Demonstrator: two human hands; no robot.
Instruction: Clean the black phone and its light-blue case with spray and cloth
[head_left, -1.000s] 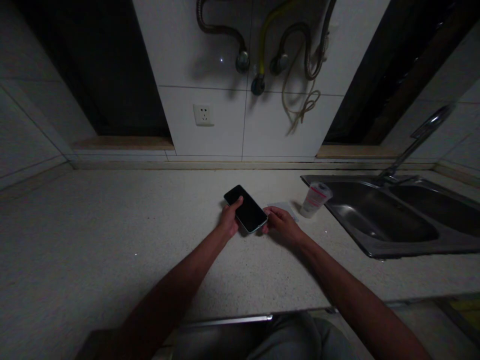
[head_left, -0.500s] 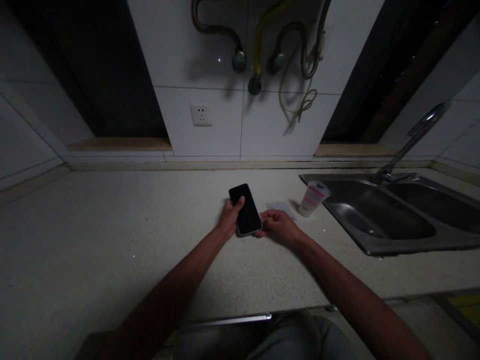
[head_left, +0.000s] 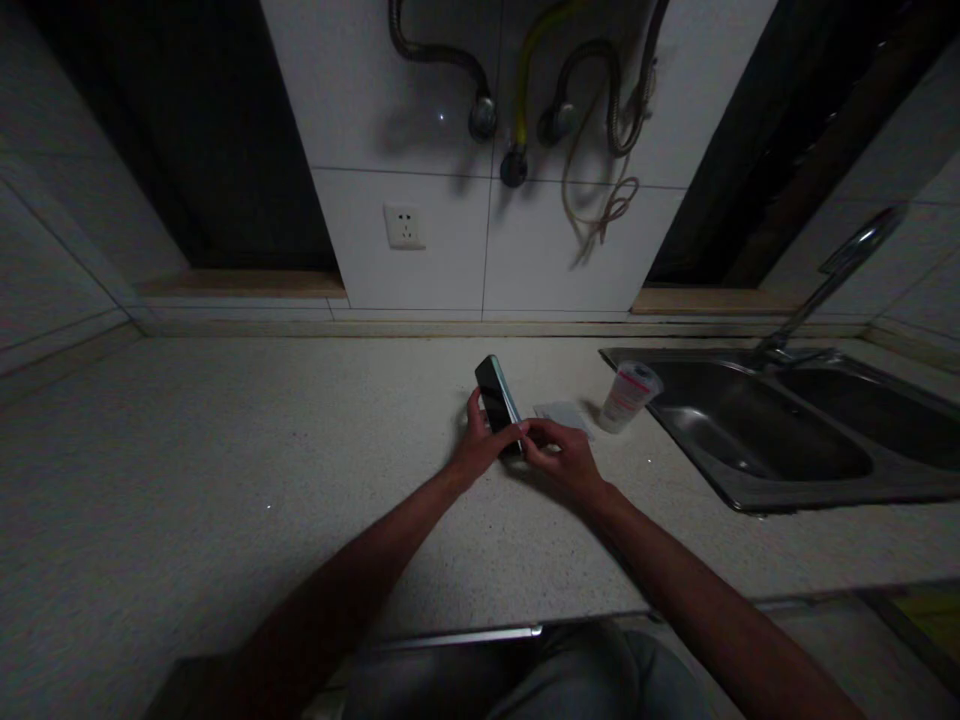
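A black smartphone (head_left: pixel 496 397) with a pale green edge is tilted up on its side above the speckled countertop (head_left: pixel 225 470). My left hand (head_left: pixel 480 447) grips its lower left side, thumb on the screen side. My right hand (head_left: pixel 559 455) pinches its lower right corner with closed fingers. A flat pale sheet or packet (head_left: pixel 561 412) lies on the counter just behind my right hand.
A clear plastic cup with a red label (head_left: pixel 628 397) leans by the steel sink (head_left: pixel 757 430), which has a tap (head_left: pixel 829 280) at the right. Hoses (head_left: pixel 525 90) and a wall socket (head_left: pixel 405 226) are on the tiled wall behind.
The phone has been turned from lying flat with its screen up to standing on its edge, and both hands have closed in on its lower end.
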